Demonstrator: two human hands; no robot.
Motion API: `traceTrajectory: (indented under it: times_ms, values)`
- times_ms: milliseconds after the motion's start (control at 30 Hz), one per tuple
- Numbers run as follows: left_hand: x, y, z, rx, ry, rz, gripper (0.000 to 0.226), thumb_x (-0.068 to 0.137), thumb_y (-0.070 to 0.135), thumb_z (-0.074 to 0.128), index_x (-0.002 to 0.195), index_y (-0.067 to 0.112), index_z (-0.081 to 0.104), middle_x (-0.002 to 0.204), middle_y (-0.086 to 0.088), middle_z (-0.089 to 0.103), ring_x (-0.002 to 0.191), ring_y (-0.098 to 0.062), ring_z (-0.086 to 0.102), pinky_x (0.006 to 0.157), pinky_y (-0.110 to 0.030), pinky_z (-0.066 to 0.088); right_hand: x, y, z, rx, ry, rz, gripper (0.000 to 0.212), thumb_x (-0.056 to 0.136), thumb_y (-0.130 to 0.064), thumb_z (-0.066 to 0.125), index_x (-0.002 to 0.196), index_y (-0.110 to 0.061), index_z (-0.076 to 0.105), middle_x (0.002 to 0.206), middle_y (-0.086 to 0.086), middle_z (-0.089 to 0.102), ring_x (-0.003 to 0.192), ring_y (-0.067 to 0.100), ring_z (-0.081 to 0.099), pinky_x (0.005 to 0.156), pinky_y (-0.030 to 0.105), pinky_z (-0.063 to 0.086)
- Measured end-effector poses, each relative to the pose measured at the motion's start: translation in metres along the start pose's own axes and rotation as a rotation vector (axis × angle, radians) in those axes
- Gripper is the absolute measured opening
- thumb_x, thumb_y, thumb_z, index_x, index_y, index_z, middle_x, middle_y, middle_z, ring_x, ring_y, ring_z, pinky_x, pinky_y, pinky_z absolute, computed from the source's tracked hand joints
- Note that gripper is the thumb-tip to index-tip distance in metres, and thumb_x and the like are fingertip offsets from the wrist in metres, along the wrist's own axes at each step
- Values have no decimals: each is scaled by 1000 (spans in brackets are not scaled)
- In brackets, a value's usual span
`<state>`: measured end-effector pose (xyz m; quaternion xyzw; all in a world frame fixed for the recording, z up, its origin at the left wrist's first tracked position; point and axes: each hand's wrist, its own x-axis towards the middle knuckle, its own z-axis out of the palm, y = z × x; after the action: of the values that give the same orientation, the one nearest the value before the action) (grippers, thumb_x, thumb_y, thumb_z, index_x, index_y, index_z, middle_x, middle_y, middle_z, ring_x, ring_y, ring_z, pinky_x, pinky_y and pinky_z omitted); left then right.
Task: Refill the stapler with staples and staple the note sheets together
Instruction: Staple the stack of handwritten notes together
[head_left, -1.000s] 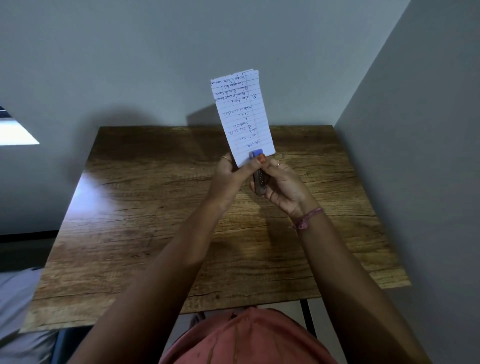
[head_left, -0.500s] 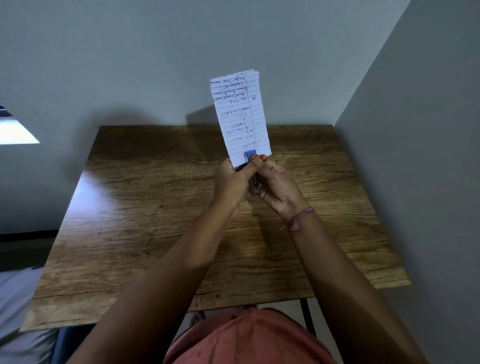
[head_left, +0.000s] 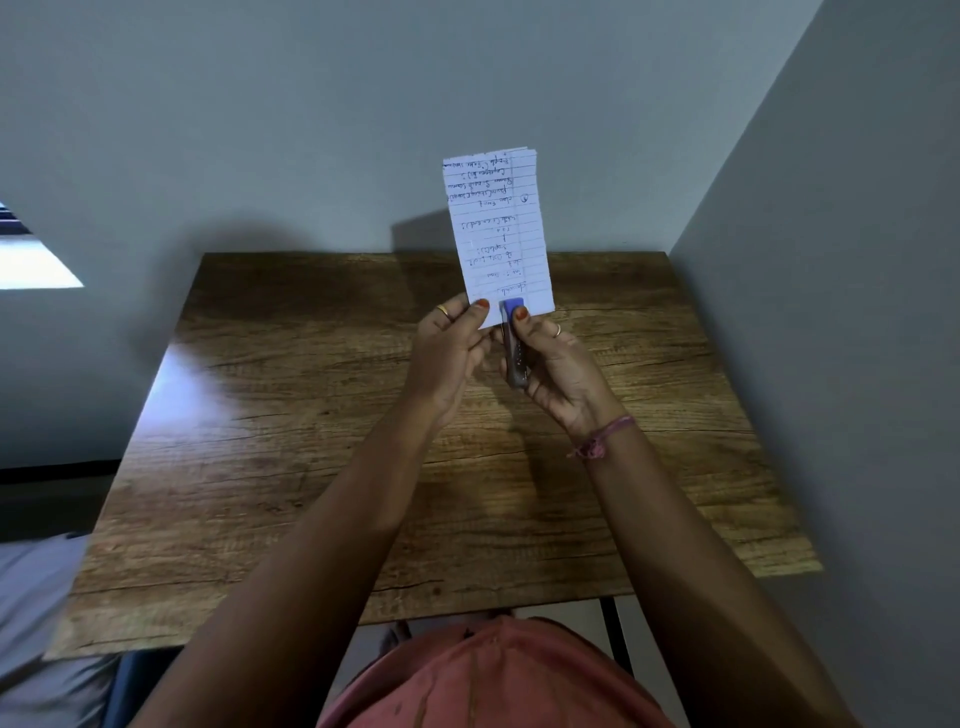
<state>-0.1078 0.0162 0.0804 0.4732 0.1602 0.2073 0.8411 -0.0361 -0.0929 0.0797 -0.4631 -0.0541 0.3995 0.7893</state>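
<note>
Above the wooden table (head_left: 311, 467) I hold the lined, handwritten note sheets (head_left: 496, 228) upright. My left hand (head_left: 449, 353) pinches their lower left corner between thumb and fingers. My right hand (head_left: 558, 369) grips a small stapler (head_left: 515, 343) with a blue top and metal body. Its blue head sits over the sheets' bottom edge, with my right thumb pressed on it. The stapler's jaw is hidden behind the paper.
Grey walls close in behind the table and along its right side. A bright window patch (head_left: 31, 265) shows at the far left. My lap in reddish cloth (head_left: 493, 680) lies below the table's near edge, beside a black table leg (head_left: 618, 639).
Both hands drew together and up around the sheets' bottom edge half a second ago. Now they have eased apart again, and the stapler's metal body shows once more under my right thumb.
</note>
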Motion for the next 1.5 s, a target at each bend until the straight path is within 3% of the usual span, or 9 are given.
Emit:
traceTrajectory:
  times_ms: [233,400,633,900,967,1067,1133,1233,1500]
  values:
    - [1,-1,-2,-6,64,-1,21,98,5,45,107,10,63,101,-4,72,92,-13,71,76,-23,56,-4,0,-20,-128,-90,6,23,84,-21,65,104,-10,68,88,4,73,75,10,69,61,24,56]
    - [1,2,-5,-15,55,-11,20,99,7,46,106,17,62,99,3,73,96,-13,70,89,-28,55,-9,11,-50,-261,80,-63,22,89,-16,63,110,-11,67,85,-5,75,78,6,67,60,17,52]
    - [2,7,-10,-59,9,-16,23,99,7,44,111,17,61,103,2,74,101,-15,69,86,-29,56,15,29,-78,-1406,430,-279,35,89,-23,64,120,-6,62,115,16,62,109,28,56,92,40,46]
    - [0,13,-15,-69,-54,-9,27,97,3,46,116,18,59,112,-1,71,109,-23,66,89,-35,55,17,32,-74,-1681,406,-103,47,91,-35,59,130,-11,53,135,12,48,123,31,44,101,45,41]
    - [0,14,-16,-61,-65,-22,27,97,3,46,115,19,59,113,-2,71,110,-23,65,89,-36,55,16,14,-64,-1535,405,-138,44,89,-32,62,126,-9,57,134,11,52,119,25,49,99,42,44]
    - [1,18,-18,-51,-79,-45,26,96,3,47,112,20,59,107,0,74,104,-20,68,81,-31,57,5,-25,-31,-831,322,-247,24,91,-29,61,111,-15,66,104,-3,70,91,6,63,85,32,53]
    - [2,21,-18,-39,-91,-53,25,96,4,47,112,19,59,105,0,75,102,-20,69,78,-29,57,-3,-51,-12,-510,148,-233,20,89,-35,63,96,-19,72,90,-5,74,89,12,67,83,31,53]
    - [5,26,-17,9,-107,-51,24,97,5,46,110,20,59,103,0,75,100,-22,70,76,-28,57,-6,-71,7,-469,-2,-260,27,85,-30,69,106,-14,71,106,6,74,100,20,69,81,29,56]
    - [16,55,-15,255,-118,-56,24,93,17,58,115,7,62,103,-10,74,91,-20,72,69,-28,57,-1,-79,7,-537,31,-272,30,85,-6,66,115,-2,66,111,15,71,102,27,66,84,34,53]
